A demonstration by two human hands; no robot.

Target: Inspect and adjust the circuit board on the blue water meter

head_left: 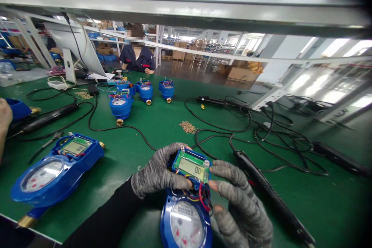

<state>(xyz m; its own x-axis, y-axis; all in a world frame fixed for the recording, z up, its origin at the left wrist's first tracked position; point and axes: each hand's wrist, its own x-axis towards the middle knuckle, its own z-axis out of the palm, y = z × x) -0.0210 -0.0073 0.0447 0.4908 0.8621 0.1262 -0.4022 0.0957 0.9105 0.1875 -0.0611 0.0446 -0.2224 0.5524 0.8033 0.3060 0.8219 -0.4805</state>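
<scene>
A circuit board with a lit display sits in a small blue housing above a blue water meter. Red, yellow and dark wires run between board and meter. My left hand, in a grey knit glove with bare fingertips, grips the housing from the left, its thumb along the lower edge. Gloved the same way, my right hand has its fingers apart, the tips touching or very near the board's right edge. The meter's lower part is cut off by the frame.
Another water meter with a display lies left. Several blue meters stand further back. A pile of screws, black electric screwdrivers, cables and a power strip lie about. A co-worker sits opposite; another person's hand shows left.
</scene>
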